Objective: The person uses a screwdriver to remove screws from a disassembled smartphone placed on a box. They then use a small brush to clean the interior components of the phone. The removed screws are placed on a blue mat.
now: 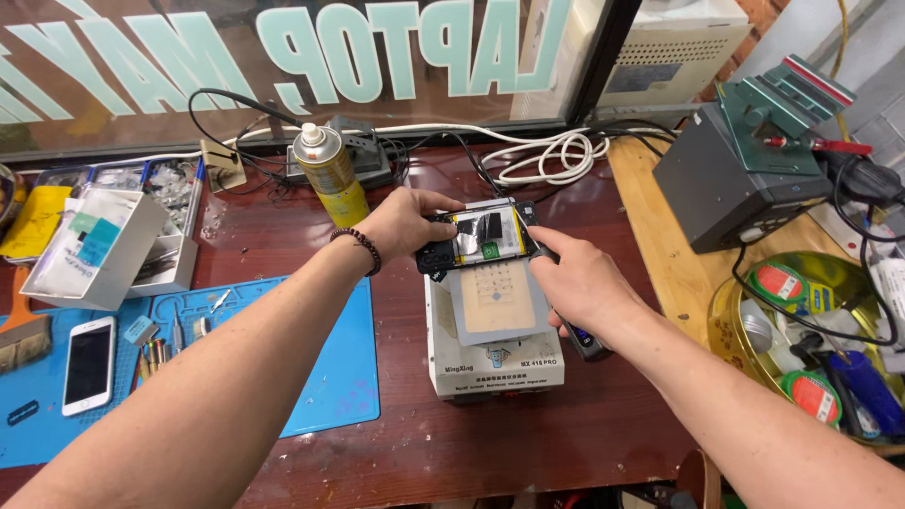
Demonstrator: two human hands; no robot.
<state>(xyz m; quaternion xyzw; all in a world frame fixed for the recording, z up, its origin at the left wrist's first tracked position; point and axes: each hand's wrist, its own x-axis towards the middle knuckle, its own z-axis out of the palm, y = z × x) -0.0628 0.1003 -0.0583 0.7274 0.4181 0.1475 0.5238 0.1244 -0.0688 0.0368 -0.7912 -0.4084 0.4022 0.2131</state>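
The opened phone [479, 238] sits at the far end of the white heating box [494, 325], pinched at its left end by the left hand [403, 223], right hand [577, 280] fingers gripping a dark tool; a slip could gouge its exposed insides.

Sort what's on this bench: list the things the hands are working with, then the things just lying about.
In hand:
- opened phone, held by left hand
- dark tool in right hand
- white heating station beneath

Lying about:
- spray can
- white phone on blue mat
- white box
- brush
- round tin
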